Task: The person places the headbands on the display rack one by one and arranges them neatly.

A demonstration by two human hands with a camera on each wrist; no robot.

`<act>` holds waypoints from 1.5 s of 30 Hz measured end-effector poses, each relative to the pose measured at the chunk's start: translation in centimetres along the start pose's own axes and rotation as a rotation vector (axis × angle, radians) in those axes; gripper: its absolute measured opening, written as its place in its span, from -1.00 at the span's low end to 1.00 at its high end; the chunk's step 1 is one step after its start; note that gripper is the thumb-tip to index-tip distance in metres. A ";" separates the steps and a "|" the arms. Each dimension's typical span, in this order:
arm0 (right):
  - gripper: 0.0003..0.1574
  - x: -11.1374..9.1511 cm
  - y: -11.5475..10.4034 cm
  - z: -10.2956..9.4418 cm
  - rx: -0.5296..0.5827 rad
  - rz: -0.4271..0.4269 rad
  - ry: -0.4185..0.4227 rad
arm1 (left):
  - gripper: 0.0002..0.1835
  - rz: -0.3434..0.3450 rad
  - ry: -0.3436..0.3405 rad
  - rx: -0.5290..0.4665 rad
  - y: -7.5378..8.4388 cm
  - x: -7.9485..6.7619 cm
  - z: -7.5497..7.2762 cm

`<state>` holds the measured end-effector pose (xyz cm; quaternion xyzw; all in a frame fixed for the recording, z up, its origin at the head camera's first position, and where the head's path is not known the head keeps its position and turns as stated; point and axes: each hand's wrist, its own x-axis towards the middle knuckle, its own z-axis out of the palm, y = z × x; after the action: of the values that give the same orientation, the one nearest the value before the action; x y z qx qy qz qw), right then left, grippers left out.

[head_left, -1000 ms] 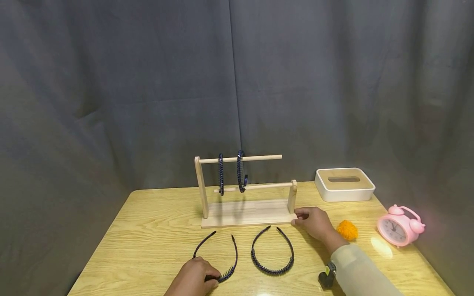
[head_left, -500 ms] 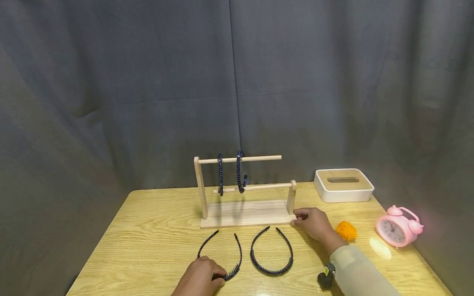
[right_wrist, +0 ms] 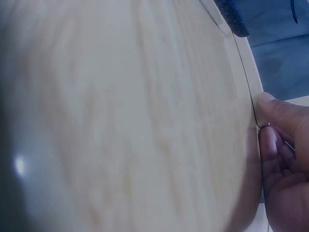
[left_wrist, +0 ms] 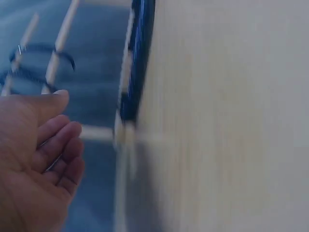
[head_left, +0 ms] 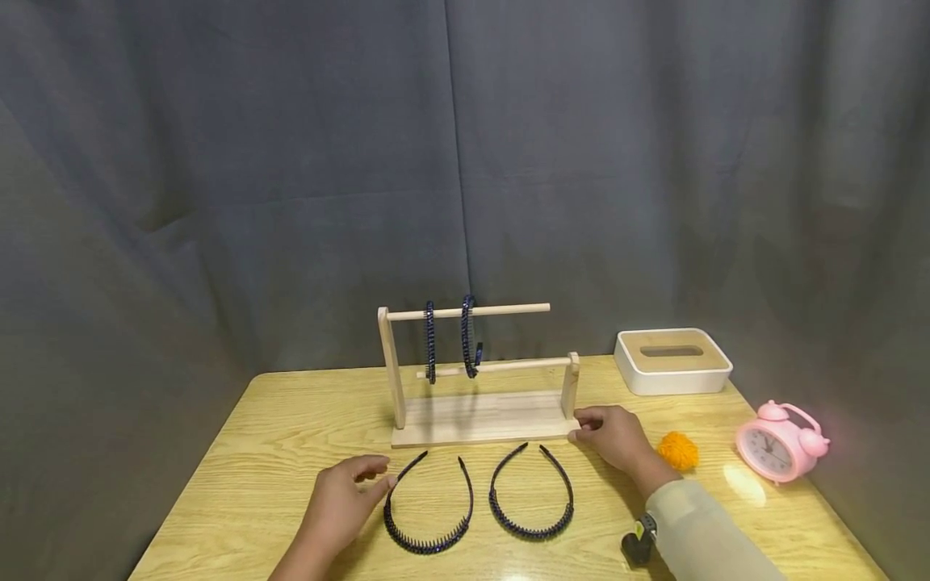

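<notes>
My left hand (head_left: 340,494) is beside a dark blue toothed headband (head_left: 425,547) lying on the table, its fingers loosely bent with a gap to the thumb. The thumb tip overlaps the band's left arm in the head view; in the left wrist view the hand (left_wrist: 36,154) has nothing in it. A second similar headband (head_left: 534,532) lies to the right. My right hand (head_left: 617,440) grips the right front corner of a wooden stand (head_left: 487,415); the right wrist view has its thumb and fingers (right_wrist: 272,142) at the base's edge. Two headbands (head_left: 430,343) hang on the stand's upper rod.
Right of the stand is a white box with a slotted wooden lid (head_left: 672,363). An orange yarn ball (head_left: 679,451) lies by my right wrist, and a pink alarm clock (head_left: 777,448) stands near the right edge of the table (head_left: 269,484). Grey curtain (head_left: 327,202) hangs behind.
My left hand has let go of the left headband's toothed front and moved left and away from me. That headband had shifted slightly right before. My right hand stays at the stand.
</notes>
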<state>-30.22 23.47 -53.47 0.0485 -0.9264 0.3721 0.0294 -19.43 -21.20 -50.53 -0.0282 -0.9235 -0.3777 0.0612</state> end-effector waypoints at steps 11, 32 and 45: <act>-0.54 -0.2 -0.1 -0.2 0.004 -0.002 0.000 | -0.38 -0.055 0.010 -0.199 -5.1 5.9 -0.1; -0.53 -0.2 -0.2 -0.1 0.012 0.006 -0.006 | -0.58 -0.048 -0.018 -0.092 -5.0 8.3 3.0; -0.54 -0.3 -0.2 -0.2 -0.002 0.014 0.000 | -0.60 -0.011 0.032 -0.036 -5.2 8.4 3.5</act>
<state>-29.94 23.47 -53.25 0.0421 -0.9270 0.3716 0.0270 -28.60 -22.39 -55.48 -0.0180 -0.9156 -0.3950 0.0733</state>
